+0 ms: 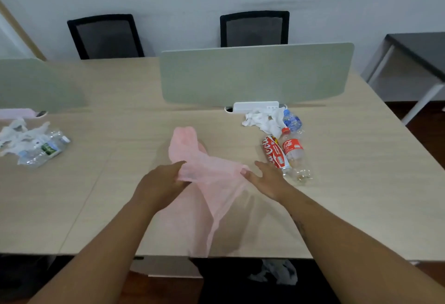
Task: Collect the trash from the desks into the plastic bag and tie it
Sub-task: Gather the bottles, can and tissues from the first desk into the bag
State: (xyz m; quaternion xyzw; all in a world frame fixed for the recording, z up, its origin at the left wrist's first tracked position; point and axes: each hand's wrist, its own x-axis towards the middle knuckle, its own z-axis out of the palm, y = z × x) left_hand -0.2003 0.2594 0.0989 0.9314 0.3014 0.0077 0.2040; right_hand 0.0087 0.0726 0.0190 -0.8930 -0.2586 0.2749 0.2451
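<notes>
A thin pink plastic bag (204,183) lies across the middle of the desk (108,207) and hangs over its near edge. My left hand (161,183) grips the bag's left side, fingers curled round the plastic. My right hand (267,178) pinches the bag's right edge with thumb and fingers. Just right of that hand lie a red Coca-Cola can (274,153) and an empty Coca-Cola bottle (295,157). Behind them sit crumpled white tissue (261,119) and a blue-capped water bottle (291,119). At far left is another heap of crushed clear bottles (42,149) and white paper (16,135).
Grey-green divider panels (255,75) stand along the desk's middle, with a white power strip (256,106) at the base. Two black chairs (106,36) face the far side. A dark table (419,48) stands at right. Crumpled plastic (277,271) lies on the floor under the desk.
</notes>
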